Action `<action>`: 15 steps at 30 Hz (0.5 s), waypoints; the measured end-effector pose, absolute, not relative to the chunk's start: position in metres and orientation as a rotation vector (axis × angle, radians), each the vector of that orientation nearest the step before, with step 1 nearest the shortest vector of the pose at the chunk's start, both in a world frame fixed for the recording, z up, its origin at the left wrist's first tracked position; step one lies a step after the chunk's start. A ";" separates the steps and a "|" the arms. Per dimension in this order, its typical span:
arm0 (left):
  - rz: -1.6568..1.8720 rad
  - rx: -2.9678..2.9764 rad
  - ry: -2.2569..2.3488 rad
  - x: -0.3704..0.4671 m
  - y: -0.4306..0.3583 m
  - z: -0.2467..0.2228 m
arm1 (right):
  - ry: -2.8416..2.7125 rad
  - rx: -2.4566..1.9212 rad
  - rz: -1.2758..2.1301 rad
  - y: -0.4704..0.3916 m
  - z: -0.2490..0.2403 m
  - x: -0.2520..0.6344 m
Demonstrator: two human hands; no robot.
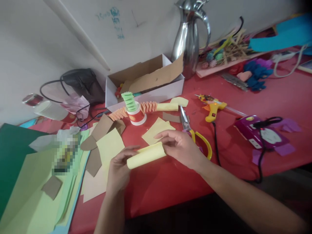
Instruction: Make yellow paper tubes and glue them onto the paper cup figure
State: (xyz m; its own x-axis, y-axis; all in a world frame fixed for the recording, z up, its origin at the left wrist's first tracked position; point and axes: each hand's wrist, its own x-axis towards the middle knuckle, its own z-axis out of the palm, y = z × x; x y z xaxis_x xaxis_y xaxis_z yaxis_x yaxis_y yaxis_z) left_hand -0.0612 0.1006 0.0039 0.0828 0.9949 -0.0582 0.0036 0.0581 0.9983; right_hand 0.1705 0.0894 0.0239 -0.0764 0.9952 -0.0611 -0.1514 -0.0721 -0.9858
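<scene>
A rolled yellow paper (146,156) spans the gap between my two hands, just above the red tabletop. My left hand (120,167) closes on its left end, and my right hand (179,148) grips the right end with fingers and thumb. Behind the roll lie loose yellow paper pieces (157,128). Scissors with yellow handles (192,130) rest partly behind my right wrist. Farther back stands a red and white paper cup (136,116) with a green folded paper strip (129,101) on top. Orange folded strips (148,107) stick out from its sides, the right one ending in a yellow paper tube (167,107).
A yellow glue gun (214,110) lies right of the scissors, its cord running to a purple power box (262,131). Coloured paper sheets (31,185) are stacked at left. At the back are a cardboard box (156,94), a steel jug (186,42) and a black bag (84,85).
</scene>
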 end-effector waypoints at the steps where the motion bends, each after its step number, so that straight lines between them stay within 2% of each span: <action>1: 1.127 1.226 1.167 -0.061 0.100 0.004 | -1.111 -1.107 1.365 0.089 0.023 0.170; 15: 1.120 1.001 1.165 -0.056 0.097 0.001 | -1.085 -1.150 1.429 0.088 0.021 0.171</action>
